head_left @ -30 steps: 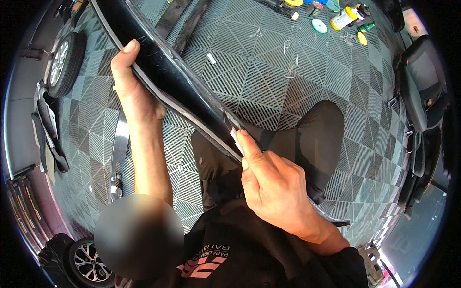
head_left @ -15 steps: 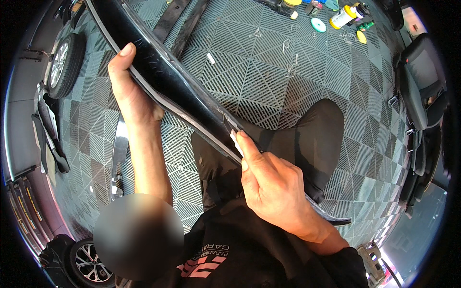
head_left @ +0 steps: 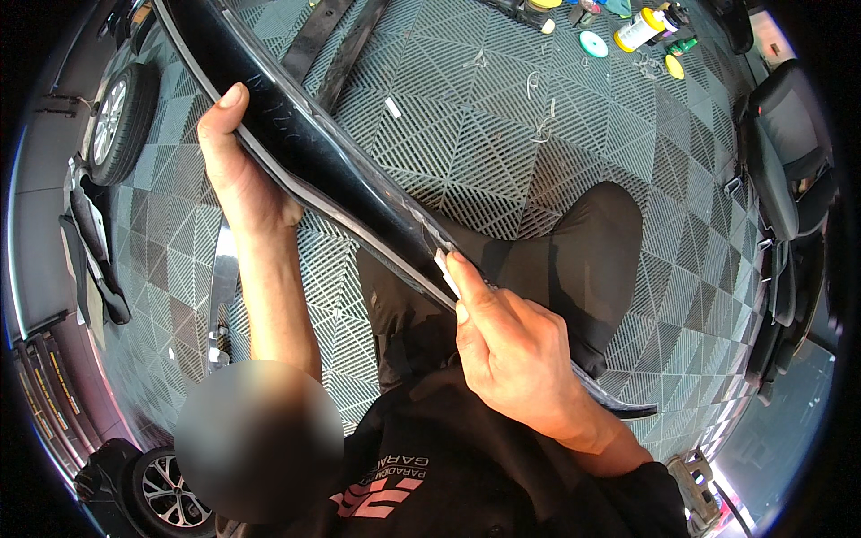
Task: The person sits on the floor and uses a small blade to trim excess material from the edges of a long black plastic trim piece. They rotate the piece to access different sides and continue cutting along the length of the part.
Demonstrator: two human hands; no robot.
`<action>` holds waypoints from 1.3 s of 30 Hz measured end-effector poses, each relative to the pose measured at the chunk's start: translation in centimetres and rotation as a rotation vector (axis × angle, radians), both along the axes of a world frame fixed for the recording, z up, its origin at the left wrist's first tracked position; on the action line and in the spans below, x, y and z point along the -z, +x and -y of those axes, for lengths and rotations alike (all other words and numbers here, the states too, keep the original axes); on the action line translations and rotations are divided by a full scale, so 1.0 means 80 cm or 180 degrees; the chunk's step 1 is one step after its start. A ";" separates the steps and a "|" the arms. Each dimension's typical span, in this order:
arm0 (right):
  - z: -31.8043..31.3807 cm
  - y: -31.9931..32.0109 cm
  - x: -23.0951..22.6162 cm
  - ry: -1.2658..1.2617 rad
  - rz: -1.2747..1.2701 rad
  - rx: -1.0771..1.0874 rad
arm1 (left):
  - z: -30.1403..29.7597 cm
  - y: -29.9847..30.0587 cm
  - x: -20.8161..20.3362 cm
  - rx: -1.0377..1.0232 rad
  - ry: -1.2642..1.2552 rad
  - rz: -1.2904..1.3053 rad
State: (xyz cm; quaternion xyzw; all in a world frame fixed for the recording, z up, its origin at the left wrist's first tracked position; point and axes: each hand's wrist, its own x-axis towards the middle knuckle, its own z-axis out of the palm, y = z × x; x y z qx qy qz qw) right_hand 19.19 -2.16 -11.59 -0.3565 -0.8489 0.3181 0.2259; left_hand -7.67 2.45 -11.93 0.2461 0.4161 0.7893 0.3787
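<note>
A long, glossy black curved car trim piece (head_left: 309,148) runs slantwise from the upper left, across my lap, to the lower right. My left hand (head_left: 244,175) grips its near edge at the upper left, thumb on top and the other fingers hidden underneath. A small, flat, whitish tool (head_left: 447,272) is pinched in my right hand (head_left: 518,351), index finger stretched along it. Its tip meets the trim's far inner edge, where a thin, ragged, clear-looking strip (head_left: 426,220) shows. What kind of tool it is, I cannot make out.
Two dark strips (head_left: 314,36) lie on the grey tiled floor beyond the trim. Bottles (head_left: 639,31) and a round teal pad (head_left: 593,44) are at the far right. A wheel (head_left: 126,121) stands at left, car seats (head_left: 789,170) at right.
My right hand and the tool have slid slightly down and right along the trim's edge. The left hand and the trim's upper end have shifted a little left.
</note>
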 end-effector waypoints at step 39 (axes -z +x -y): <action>0.013 0.025 0.018 0.0084 -0.0011 0.0036 | 0.010 -0.007 0.005 0.0174 0.0056 0.0099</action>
